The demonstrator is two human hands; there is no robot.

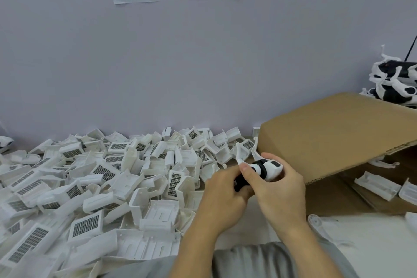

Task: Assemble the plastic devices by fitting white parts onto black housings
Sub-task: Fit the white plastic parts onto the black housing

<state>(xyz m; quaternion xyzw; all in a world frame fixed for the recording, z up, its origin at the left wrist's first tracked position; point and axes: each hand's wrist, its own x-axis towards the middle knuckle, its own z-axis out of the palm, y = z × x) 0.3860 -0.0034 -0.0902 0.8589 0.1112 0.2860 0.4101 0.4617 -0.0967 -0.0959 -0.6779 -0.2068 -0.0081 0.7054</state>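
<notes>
Holding the black housing (239, 184) in my left hand (222, 196), right hand (274, 189) fingers curled round the white part (272, 168), above the desk (372, 244) edge. Misaligned push could jam or slip it.

We see matt white plastic parts (94, 187) heaped left, a rough brown cardboard box (334, 133) right, a glossy black-and-white plastic device (264, 168).

Both hands (252, 189) around black-and-white device (264, 170)

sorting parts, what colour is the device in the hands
Black and white device, gripped by both hands; head view.
</notes>
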